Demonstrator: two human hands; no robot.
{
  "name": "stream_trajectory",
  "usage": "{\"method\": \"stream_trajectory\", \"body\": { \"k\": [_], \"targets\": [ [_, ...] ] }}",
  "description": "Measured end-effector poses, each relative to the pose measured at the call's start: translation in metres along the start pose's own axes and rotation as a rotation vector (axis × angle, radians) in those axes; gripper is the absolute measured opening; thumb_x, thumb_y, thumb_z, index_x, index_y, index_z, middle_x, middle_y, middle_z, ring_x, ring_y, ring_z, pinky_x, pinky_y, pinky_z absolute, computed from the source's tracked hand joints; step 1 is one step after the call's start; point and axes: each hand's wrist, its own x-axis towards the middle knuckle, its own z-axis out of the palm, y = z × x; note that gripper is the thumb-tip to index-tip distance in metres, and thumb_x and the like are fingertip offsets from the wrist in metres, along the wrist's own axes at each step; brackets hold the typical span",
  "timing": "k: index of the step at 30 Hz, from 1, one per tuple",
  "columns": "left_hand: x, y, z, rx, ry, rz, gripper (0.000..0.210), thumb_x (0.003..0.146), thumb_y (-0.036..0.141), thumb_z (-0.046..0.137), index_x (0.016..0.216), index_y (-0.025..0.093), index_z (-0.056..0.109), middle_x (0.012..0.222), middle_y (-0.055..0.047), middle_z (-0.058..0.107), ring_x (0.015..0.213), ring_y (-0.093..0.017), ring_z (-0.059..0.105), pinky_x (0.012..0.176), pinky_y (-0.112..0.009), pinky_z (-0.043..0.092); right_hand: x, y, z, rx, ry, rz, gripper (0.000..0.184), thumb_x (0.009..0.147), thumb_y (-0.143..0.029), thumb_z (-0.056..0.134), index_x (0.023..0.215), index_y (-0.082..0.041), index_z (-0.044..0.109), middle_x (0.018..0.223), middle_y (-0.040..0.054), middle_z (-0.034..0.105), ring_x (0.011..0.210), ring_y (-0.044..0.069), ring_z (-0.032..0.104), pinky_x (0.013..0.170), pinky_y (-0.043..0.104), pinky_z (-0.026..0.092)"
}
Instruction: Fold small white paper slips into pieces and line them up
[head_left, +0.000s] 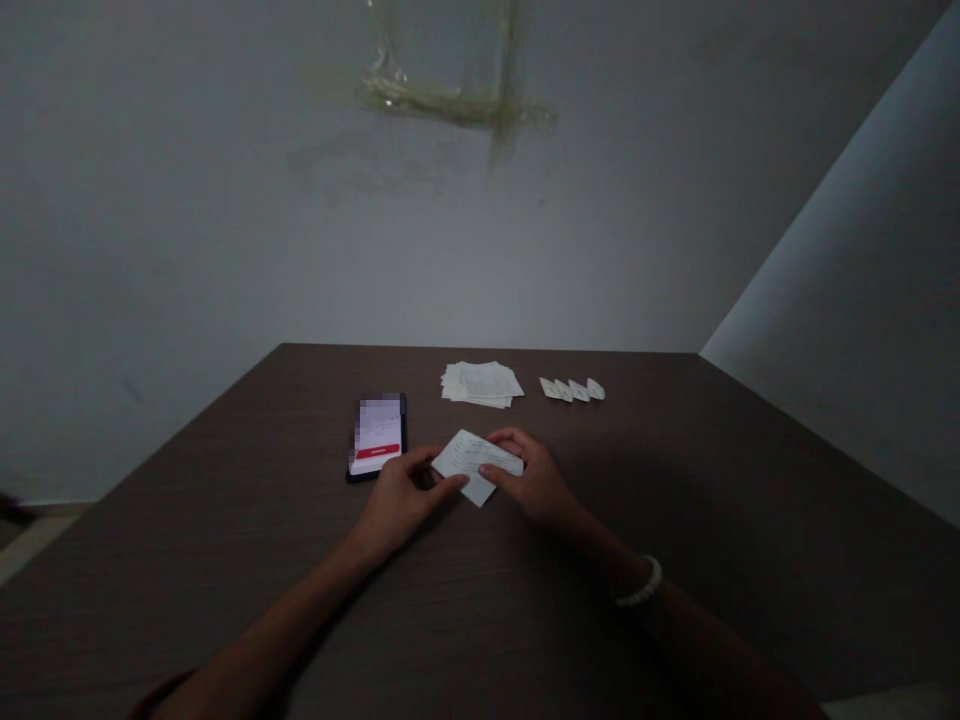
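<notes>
Between my two hands is a small white sheet of paper [466,455] with lines of print on it, partly folded and held just over the table. My left hand [405,492] pinches its left corner, thumb on top. My right hand [534,478] grips the right side, its thumb pressing on the face and its fingers behind. Beyond my hands lies a loose stack of white paper sheets [484,382]. To the right of that stack, several small folded paper pieces [573,390] sit in an overlapping row.
A phone [379,437] with a lit screen and a red bar lies just beyond my left hand. The dark brown table [615,450] meets a grey wall [480,260] at the back and another wall on the right. Tape [450,105] marks the wall above.
</notes>
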Motion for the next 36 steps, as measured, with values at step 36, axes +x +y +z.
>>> {"method": "stream_trajectory", "body": {
  "k": [36],
  "targets": [
    [-0.014,-0.003,-0.007,0.778,-0.016,0.891,0.03,0.091,0.032,0.056,0.114,0.015,0.06,0.113,-0.014,0.068,0.096,-0.028,0.06,0.079,-0.042,0.047,0.005,0.006,0.002,0.103,0.1,0.117,0.051,0.07,-0.033,0.071,0.113,-0.018,0.047,0.074,-0.0009,0.067,0.054,0.011,0.056,0.047,0.021,0.044]
  ]
}}
